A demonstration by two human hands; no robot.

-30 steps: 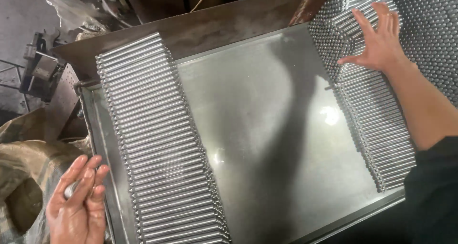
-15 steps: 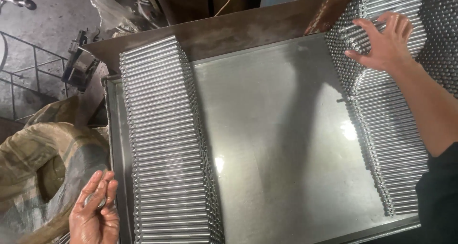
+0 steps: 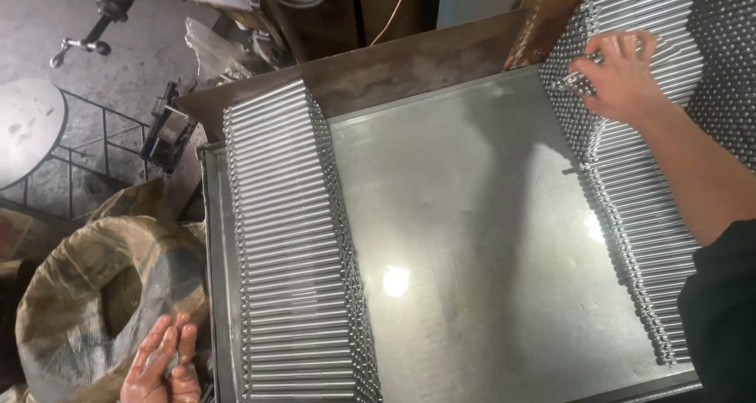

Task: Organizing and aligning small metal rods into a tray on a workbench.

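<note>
- Right hand (image 3: 622,76) grasps a few metal rods (image 3: 579,79) on the rod stack (image 3: 654,214) beneath it.
- Left hand (image 3: 161,367), loosely closed on something small, sits beside another rod row (image 3: 287,245).

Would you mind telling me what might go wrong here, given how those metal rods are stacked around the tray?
1. The right hand rests on the tall rod stack at the tray's far right corner; pulling rods out there could loosen neighbours, which might roll down onto the bare tray.
2. The left hand is low by the sack, outside the tray, near the left rod stack; rods sliding off that end could strike it.
</note>
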